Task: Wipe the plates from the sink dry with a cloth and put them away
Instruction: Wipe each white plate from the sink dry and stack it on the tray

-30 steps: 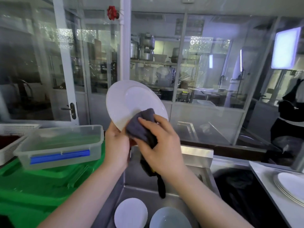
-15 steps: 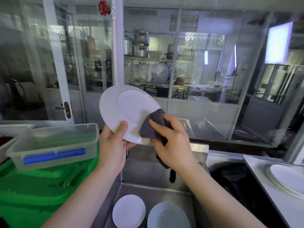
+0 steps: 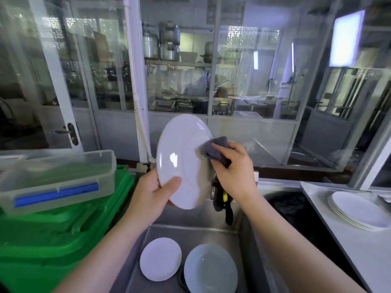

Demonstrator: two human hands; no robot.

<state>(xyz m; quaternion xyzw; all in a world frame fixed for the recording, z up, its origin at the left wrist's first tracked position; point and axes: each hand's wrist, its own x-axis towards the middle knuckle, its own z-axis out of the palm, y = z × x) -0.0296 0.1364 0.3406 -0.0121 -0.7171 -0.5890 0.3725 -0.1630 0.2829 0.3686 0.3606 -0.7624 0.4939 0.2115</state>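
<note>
The person held a white plate (image 3: 184, 161) upright above the sink (image 3: 190, 233), the left hand (image 3: 152, 193) gripping its lower rim with the thumb laid across the face. The right hand (image 3: 234, 166) was closed around a grey cloth (image 3: 213, 150), pressing it against the plate's right edge, with the rest of the cloth hanging down behind the plate. This plate seemed to be mid-wipe, not yet ready to put away. Two more pieces lay in the sink basin: a small white plate (image 3: 160, 259) and, just beside it, a pale bluish dish (image 3: 210, 268) (whether wet or not could not be told). On the table (image 3: 349, 250) to the right sat a stack of white plates (image 3: 357, 210), presumably those already dried. By that reckoning the job stood partway through, with the held plate and the two in the sink left to do.
</note>
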